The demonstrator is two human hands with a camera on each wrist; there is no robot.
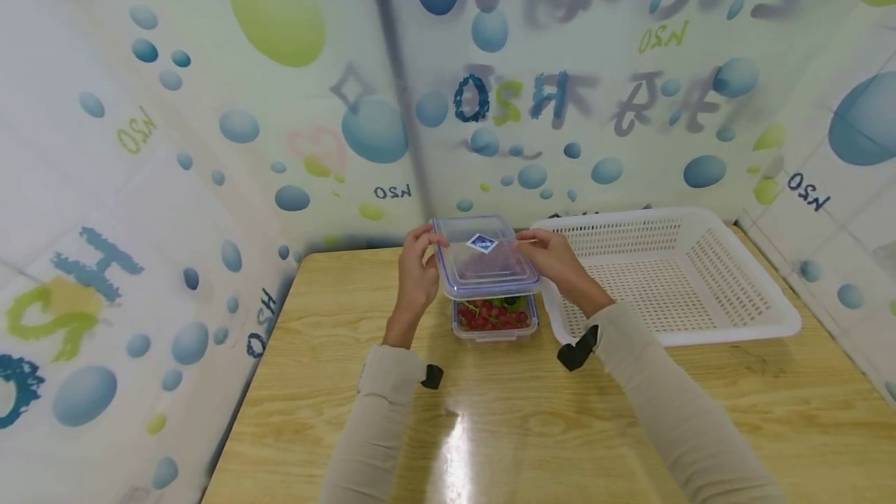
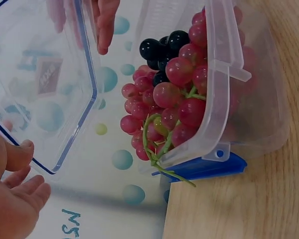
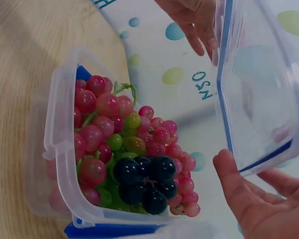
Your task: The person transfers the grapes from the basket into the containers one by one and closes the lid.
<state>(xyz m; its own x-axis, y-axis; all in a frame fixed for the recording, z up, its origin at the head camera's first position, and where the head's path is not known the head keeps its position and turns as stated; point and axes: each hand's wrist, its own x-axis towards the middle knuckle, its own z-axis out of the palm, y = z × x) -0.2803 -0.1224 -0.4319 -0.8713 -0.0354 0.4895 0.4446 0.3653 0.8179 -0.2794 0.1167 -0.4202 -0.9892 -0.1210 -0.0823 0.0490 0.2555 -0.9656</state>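
Both hands hold a clear plastic lid [image 1: 476, 274] with a blue seal and a diamond-shaped label. My left hand [image 1: 418, 274] pinches its left edge between thumb and fingers, and my right hand [image 1: 560, 263] grips the right edge. The lid is raised and tilted above a clear food container [image 1: 495, 336]. Red grapes [image 2: 182, 107] fill the container and rise past its rim, with green stems and some green grapes among them. A small cluster of black grapes [image 3: 147, 181] lies with them. A blue clip [image 2: 204, 167] hangs off one container side.
A white perforated plastic basket [image 1: 763, 325] stands right of the container, close to my right forearm. Beneath everything is a wood-grain table [image 1: 336, 317]. Behind it and at both sides rise light walls [image 1: 329, 201] printed with blue and green bubbles.
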